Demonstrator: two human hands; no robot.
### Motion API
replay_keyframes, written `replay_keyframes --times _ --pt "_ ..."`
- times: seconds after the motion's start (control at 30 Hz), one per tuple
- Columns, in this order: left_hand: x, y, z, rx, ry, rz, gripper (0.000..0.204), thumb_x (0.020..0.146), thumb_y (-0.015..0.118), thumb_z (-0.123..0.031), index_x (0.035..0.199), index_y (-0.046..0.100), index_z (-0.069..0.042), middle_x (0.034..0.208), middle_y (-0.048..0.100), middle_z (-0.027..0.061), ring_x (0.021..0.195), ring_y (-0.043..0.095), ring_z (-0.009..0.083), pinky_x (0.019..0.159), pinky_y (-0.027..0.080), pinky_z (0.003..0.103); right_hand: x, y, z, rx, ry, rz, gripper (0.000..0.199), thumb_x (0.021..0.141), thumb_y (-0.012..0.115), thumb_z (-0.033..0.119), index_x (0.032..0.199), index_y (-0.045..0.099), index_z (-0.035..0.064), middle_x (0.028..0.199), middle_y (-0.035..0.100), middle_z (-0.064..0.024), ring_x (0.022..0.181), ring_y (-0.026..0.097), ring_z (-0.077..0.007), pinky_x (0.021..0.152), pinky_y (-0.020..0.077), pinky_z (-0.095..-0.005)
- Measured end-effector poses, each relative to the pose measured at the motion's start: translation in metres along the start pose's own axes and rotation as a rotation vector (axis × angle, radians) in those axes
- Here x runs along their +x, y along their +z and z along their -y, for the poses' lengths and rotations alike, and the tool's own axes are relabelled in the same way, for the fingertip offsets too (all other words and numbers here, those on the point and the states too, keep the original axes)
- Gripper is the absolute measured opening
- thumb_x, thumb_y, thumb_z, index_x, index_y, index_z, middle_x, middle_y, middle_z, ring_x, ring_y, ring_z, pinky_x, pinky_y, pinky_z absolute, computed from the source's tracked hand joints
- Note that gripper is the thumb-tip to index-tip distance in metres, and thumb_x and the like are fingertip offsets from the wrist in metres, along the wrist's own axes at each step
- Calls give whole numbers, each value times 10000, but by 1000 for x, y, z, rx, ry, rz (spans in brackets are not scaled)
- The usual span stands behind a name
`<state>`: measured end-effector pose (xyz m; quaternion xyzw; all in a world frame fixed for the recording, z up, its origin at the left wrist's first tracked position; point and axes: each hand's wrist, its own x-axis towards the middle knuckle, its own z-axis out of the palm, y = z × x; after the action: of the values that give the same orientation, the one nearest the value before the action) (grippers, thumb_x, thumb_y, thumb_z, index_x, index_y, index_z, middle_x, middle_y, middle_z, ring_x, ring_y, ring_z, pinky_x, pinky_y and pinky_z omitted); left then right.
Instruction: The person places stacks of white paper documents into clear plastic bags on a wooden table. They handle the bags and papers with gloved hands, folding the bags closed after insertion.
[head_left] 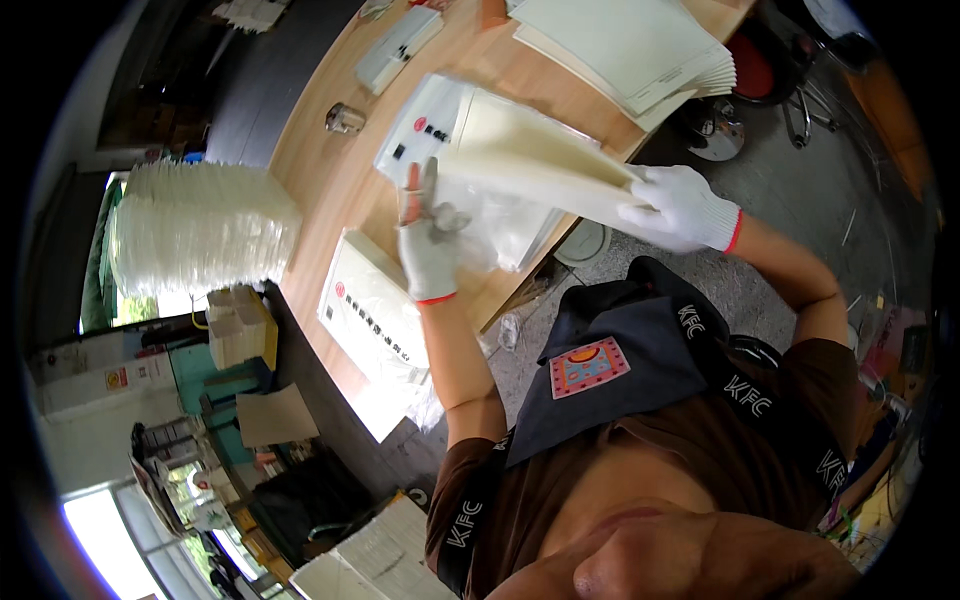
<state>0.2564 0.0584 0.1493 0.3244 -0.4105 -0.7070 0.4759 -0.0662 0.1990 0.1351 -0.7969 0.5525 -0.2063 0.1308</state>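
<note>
My right hand (690, 205), in a white glove with a red cuff, grips the right end of a cream paper sheet or thin stack (545, 185), its front edge blurred by motion. Under it lies a clear plastic bag (505, 225) with dark printing on its left part. My left hand (430, 250), gloved with some bare fingertips showing, is raised beside the bag's left side; its fingers point away from me, stretched apart and partly blurred. Just left of that hand a packed white bundle in plastic (375, 310) lies on the wooden table (330, 200).
A stack of cream sheets (640, 55) occupies the table's far right. A small glass jar (345, 118) and a flat packet (400, 48) lie at the far left. Beyond the left edge rises a tall pile of plastic-wrapped material (200, 225). A red-seated chair (760, 70) stands at right.
</note>
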Motion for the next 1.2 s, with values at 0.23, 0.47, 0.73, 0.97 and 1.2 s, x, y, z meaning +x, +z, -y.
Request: replay_keyframes --times 0.23,0.47,0.73,0.97,1.2 --pt "-67 47 -4 718 -8 307 530 933 450 -190 1426 309 -55 1383 442 135 622 559 94 584 455 190 60 22 23 -285 -243 351 210 798 522 240 810 625 57 769 624 -132 593 624 -309 511 497 -406" --pt "-64 -42 22 16 309 -337 309 923 494 -62 1230 513 -29 952 619 61 681 542 89 606 508 244 34 43 -7 -159 -241 324 241 829 492 271 771 574 52 696 576 -149 632 608 -316 574 487 -429" --pt "-57 3 -18 1192 598 -428 248 869 523 -6 1092 625 -48 985 685 49 731 600 127 651 470 245 38 51 31 -107 -287 174 257 870 517 317 868 570 66 907 598 -130 766 625 -291 643 513 -402" --pt "-106 26 -29 1607 820 -189 252 695 588 34 888 671 -106 830 687 41 585 589 203 527 459 316 58 76 28 -118 -265 298 304 875 491 332 956 582 54 1106 594 -133 833 637 -303 698 519 -411" --pt "-133 17 15 1424 740 162 176 733 632 17 878 688 -65 809 682 84 623 617 222 590 486 315 71 33 30 217 -192 447 328 888 539 339 942 615 24 873 637 -118 816 635 -237 711 501 -362"
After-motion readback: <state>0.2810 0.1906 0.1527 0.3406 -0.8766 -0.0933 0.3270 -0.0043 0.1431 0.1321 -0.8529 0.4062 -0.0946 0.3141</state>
